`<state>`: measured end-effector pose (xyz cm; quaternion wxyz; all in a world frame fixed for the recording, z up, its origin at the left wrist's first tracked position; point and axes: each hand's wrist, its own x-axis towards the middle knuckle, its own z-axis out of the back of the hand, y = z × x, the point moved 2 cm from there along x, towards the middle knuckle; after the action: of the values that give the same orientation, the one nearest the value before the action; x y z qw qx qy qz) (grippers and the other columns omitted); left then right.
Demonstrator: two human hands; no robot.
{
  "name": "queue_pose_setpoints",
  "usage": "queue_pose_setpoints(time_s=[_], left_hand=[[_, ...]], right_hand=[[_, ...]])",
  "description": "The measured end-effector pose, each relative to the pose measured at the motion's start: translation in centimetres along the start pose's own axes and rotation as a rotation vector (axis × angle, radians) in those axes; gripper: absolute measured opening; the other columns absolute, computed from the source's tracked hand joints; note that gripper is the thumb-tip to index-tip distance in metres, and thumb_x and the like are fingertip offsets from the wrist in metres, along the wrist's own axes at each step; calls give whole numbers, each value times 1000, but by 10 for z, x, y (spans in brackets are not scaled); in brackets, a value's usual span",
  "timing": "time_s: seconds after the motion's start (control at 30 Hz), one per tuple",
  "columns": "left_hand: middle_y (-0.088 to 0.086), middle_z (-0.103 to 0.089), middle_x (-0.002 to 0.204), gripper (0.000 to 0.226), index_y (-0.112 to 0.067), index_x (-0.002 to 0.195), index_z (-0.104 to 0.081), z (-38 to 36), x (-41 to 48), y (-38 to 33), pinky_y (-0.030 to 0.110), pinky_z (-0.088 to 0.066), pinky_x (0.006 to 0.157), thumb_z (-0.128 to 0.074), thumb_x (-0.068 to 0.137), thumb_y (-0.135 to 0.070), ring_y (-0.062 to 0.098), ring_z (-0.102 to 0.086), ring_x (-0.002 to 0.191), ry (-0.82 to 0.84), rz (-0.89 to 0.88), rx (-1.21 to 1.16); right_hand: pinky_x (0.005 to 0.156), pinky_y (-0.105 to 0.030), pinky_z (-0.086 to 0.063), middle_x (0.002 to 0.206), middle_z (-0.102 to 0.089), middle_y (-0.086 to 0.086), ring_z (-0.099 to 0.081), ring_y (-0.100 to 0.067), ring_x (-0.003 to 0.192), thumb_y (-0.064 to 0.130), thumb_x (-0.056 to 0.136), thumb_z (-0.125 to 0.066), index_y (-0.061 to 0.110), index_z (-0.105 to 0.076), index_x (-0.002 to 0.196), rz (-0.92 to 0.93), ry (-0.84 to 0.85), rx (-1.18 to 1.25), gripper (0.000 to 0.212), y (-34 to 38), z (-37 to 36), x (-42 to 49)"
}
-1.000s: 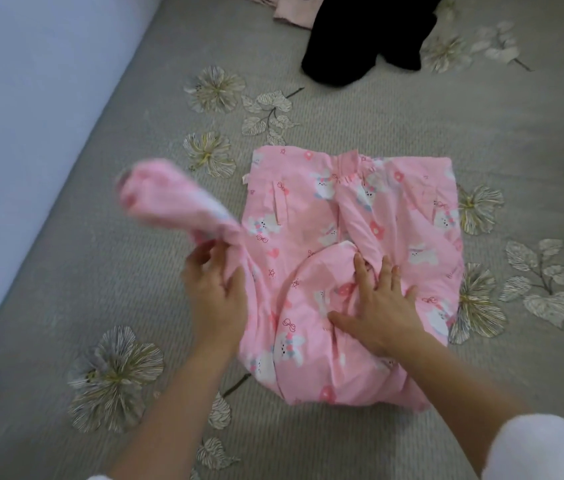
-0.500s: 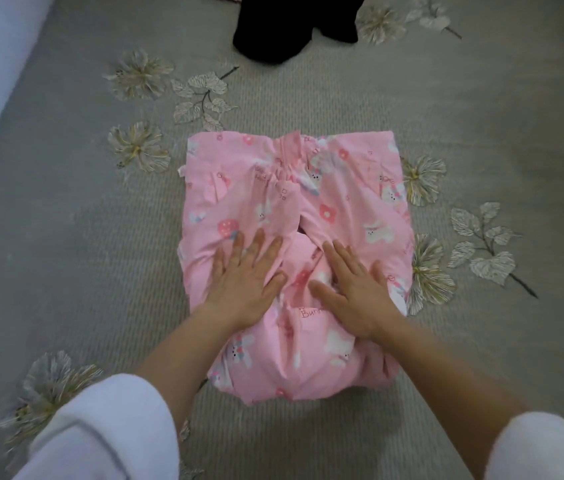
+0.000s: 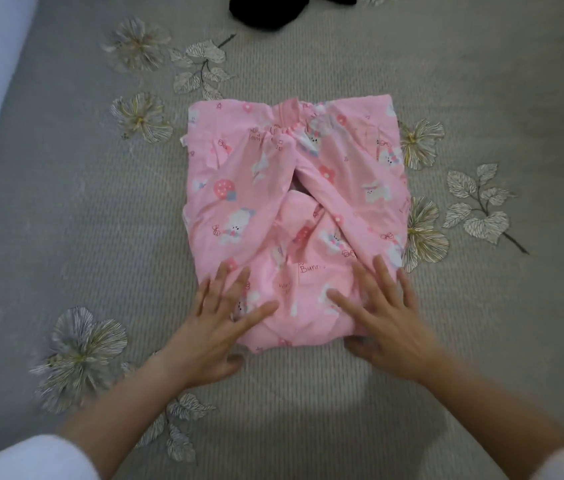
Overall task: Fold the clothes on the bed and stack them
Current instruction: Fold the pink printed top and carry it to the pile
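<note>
**Sliding both hands down to the near hem**

A sec before, the left hand (image 3: 218,327) had been swinging a loose pink flap in from the side while the right hand (image 3: 384,323) pinned the middle. Half a sec before, both palms lay flat mid-cloth. By this moment they'd slid back toward the person & sat at the near corners of the pink garment (image 3: 294,188), one each side. So the side folds looked done. I'd guess the next step was the lengthwise fold, near hem up toward the far edge, not yet begun.

Grip: both hands were spread flat, fingers straight on top of the fabric, pressing, not clutching. Each thumb lay just off the cloth at the near hem, on the bed cover (image 3: 66,220). Whether they'd started tucking under I couldn't tell, as there was a bit of blur.

The garment lay mid-bed, approx a rectangle, w/ a gathered band at its far edge. Two folded-in panels met over the centre in a V, leaving a small gap & a puffy lump below it. It looked like thin soft cloth, pink w/ white bunnies, bows & flowers. The near end was bunched & rounded, so it prob. needed smoothing or the stack would sit lumpy. A black garment (image 3: 260,12) lay at the far edge of view, well apart & only partly visible.
</note>
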<state>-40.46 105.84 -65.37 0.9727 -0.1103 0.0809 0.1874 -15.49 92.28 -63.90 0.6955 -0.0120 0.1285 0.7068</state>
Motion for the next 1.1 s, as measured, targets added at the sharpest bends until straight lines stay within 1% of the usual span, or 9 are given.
queue_pose_setpoints(time_s=[0.07,0.2,0.4,0.53,0.7,0.77,0.9,1.0,1.1], left_hand=[[33,-14,152,109,-32,149,-23,-2,12,1,67,-28,104,-80,56,-47,55,-14,137,-5,32,24],[29,5,155,90,-33,150,2,3,31,0,52,-25,113,-56,84,-10,45,-9,143,96,123,11],[3,-64,123,54,-26,129,-54,69,40,12,34,-47,89,-48,78,-8,25,-58,113,110,196,-487],[-4,-67,114,63,-23,121,-60,96,25,-2,28,-48,86,-39,62,-20,15,-60,103,380,188,-680],[-2,-59,90,56,-7,103,-63,95,12,-18,27,-40,72,-49,48,-9,11,-52,84,783,238,-1026],[-2,-59,86,48,-10,93,-68,93,9,-17,26,-38,71,-51,48,-6,12,-53,84,813,289,-1123],[-19,-69,85,31,-33,85,-72,108,15,9,13,-46,63,-56,63,-19,1,-64,81,424,514,-1276],[-4,-60,121,45,-34,126,-51,114,18,22,26,-46,84,-55,83,-41,18,-58,111,-39,612,-776],[5,-28,154,61,-34,144,-31,112,22,-11,40,-11,115,-36,86,-48,26,-19,144,-236,339,-318]], right_hand=[[104,-66,-30,153,-25,-23,-22,-50,139,50,55,-82,38,-20,148,-66,86,-34,112,-4,2,17],[107,-48,-31,159,-8,-15,-18,-39,143,39,82,-67,47,9,146,-83,175,-35,100,-5,7,38],[77,-31,-45,121,-66,-2,-60,-28,107,28,78,-68,33,-53,132,-166,124,342,56,-18,60,41],[53,-16,-43,62,-64,13,-57,2,57,28,64,-72,29,-62,73,-194,395,470,14,-19,90,28],[57,-32,-49,64,-63,1,-60,-17,61,29,40,-69,17,-70,68,-363,922,773,30,-12,99,13],[50,-24,-42,58,-60,4,-56,-15,55,27,37,-71,16,-67,67,-434,968,790,32,-13,100,11],[62,-33,-47,73,-64,-5,-62,-23,69,24,44,-73,6,-68,81,-520,694,867,41,-31,109,27],[72,-34,-45,80,-64,-7,-61,-24,78,21,49,-74,-2,-69,89,-584,420,891,46,-49,120,46],[68,-28,-43,73,-63,-2,-58,-19,73,25,43,-72,4,-72,84,-556,402,827,46,-52,124,62]])
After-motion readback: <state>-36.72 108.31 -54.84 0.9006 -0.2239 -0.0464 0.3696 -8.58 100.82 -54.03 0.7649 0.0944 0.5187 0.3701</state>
